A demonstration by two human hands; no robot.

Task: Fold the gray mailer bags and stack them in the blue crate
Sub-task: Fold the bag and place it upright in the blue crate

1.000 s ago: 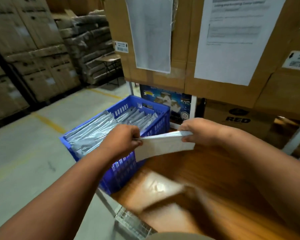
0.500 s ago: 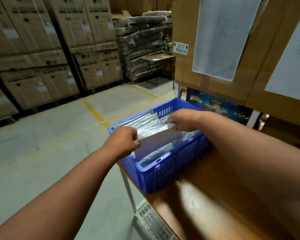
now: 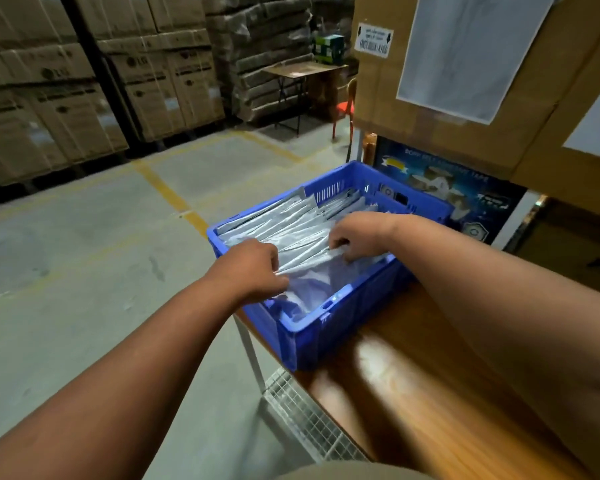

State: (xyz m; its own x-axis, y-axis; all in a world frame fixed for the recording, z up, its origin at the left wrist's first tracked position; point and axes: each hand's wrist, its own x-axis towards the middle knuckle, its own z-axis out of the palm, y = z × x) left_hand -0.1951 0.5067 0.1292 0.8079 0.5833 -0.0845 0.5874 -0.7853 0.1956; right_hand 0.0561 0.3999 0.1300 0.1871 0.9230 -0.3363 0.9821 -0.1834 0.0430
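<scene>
between your two grips, the folded gray mailer bag (image 3: 312, 271) has dropped from above the surface (image 3: 413, 393) into the blue crate (image 3: 329, 327); left hand (image 3: 250, 271) and right hand (image 3: 357, 237) still pinch its edge, so release next.

glossy plastic mailer bags (image 3: 291, 233); blue plastic crate (image 3: 343, 323), shiny wood tabletop (image 3: 413, 393)

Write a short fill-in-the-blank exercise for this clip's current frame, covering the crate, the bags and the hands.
1. The folded gray mailer bags lie inside a crate whose colour is ____.
2. The crate stands on a ____ table.
3. The left hand and the right hand both hold the ____ bag of the row.
4. Beyond the crate, near the small folding table, stands an orange ____.

Missing words: blue; wooden; nearest; chair
</scene>
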